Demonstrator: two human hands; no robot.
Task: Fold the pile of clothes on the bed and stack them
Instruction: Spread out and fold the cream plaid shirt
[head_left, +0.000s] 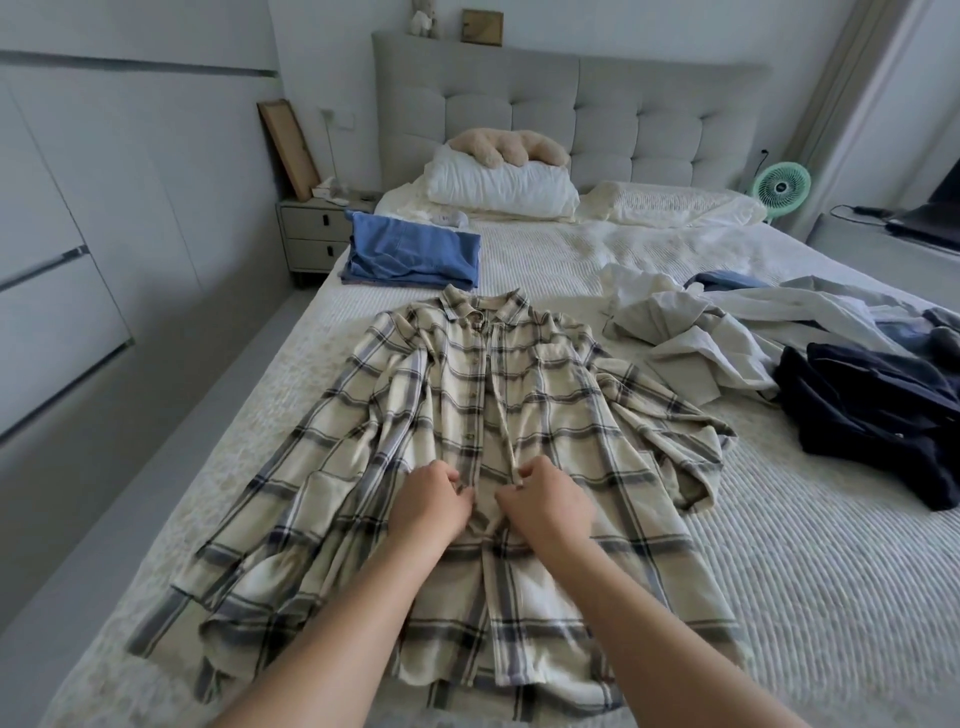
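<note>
A cream and dark plaid shirt (566, 415) lies spread front-up on the bed (810, 545), collar toward the headboard, sleeves out to both sides. My left hand (434, 501) and my right hand (545, 501) sit close together at the shirt's button placket, each pinching one edge of the front opening. A folded blue garment (413, 252) lies at the far left of the bed. An unfolded pile (737, 327) of pale garments, with a dark navy one (878, 415), lies at the right.
White pillows (498, 189) and a beige plush toy (506, 145) rest against the grey headboard. A bedside cabinet (311, 236) stands at the left, a green fan (781, 188) at the far right. Wardrobe doors (78, 234) line the left wall.
</note>
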